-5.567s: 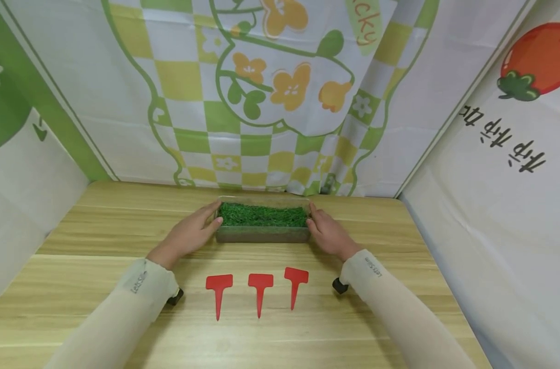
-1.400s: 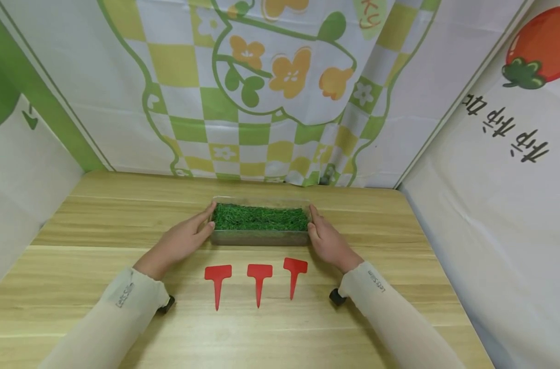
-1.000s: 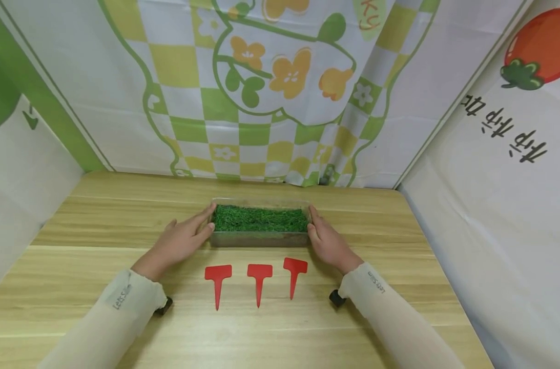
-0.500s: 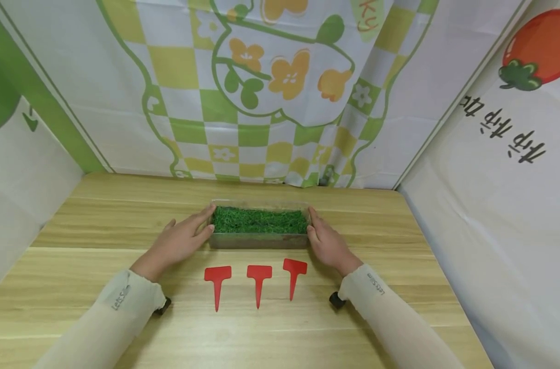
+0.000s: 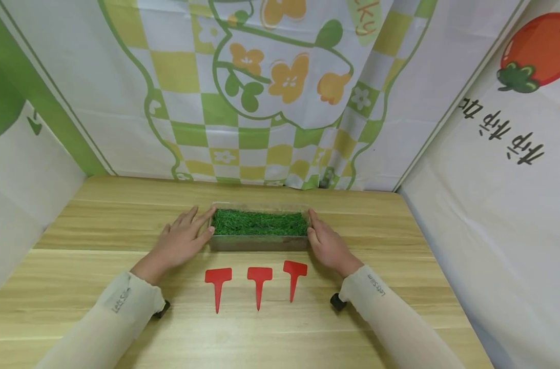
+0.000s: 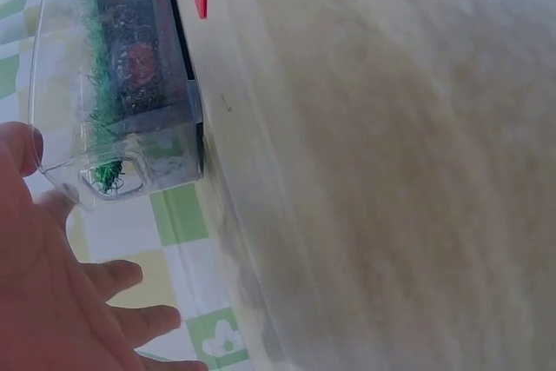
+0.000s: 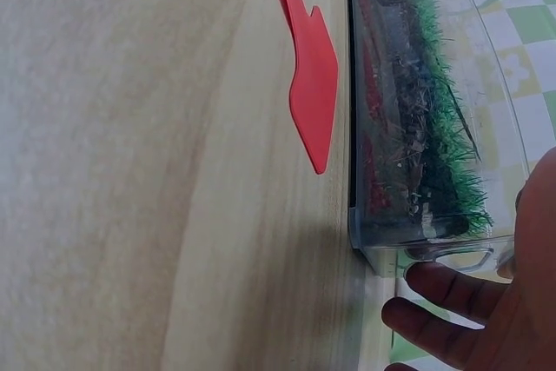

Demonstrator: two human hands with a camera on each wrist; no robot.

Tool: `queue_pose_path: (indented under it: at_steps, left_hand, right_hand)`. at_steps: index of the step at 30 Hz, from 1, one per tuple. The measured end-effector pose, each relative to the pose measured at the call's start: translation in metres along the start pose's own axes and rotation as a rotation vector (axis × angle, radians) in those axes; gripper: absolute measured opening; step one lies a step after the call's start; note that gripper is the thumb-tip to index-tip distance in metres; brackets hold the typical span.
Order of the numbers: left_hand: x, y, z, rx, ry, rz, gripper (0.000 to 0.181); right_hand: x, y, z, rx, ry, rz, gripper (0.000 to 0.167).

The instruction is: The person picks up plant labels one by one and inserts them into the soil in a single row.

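A clear plastic box (image 5: 260,243) with green artificial grass (image 5: 261,222) on a dark layer stands on the wooden table. At its left end the left hand (image 5: 175,247) touches it with thumb and index finger, the other fingers spread away. The right hand (image 5: 331,247) rests against the right end, thumb at the near corner. In the left wrist view the fingers of the left hand (image 6: 52,267) are apart beside the box (image 6: 165,141). The right wrist view has the right hand (image 7: 486,301) at the box's end, fingers slightly bent.
Three red T-shaped markers lie in front of the box: left (image 5: 218,277), middle (image 5: 260,277) and right (image 5: 295,271). A patterned curtain (image 5: 266,128) hangs behind the wooden table (image 5: 261,338), and printed white cloth (image 5: 501,215) covers the right side.
The box sits slightly nearer the markers than a second ago. More fingers of the left hand have spread outward from its end. The right hand still touches the box, and the markers lie as before.
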State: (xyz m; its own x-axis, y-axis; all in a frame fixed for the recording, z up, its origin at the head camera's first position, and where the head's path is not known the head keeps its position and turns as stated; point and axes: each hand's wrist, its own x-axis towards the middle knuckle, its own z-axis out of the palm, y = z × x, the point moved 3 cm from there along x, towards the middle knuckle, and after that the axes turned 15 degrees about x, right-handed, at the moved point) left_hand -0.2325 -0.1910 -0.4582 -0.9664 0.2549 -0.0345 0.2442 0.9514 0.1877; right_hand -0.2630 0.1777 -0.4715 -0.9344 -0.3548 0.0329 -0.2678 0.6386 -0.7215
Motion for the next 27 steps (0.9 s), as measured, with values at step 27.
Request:
queue_pose_path:
  at_steps: [27]
  left_hand:
    - [-0.0006, -0.0040, 0.0058, -0.119, -0.120, 0.035, 0.068]
  right_hand:
    - [-0.0038, 0.0002, -0.0052, -0.071, -0.011, 0.003, 0.061]
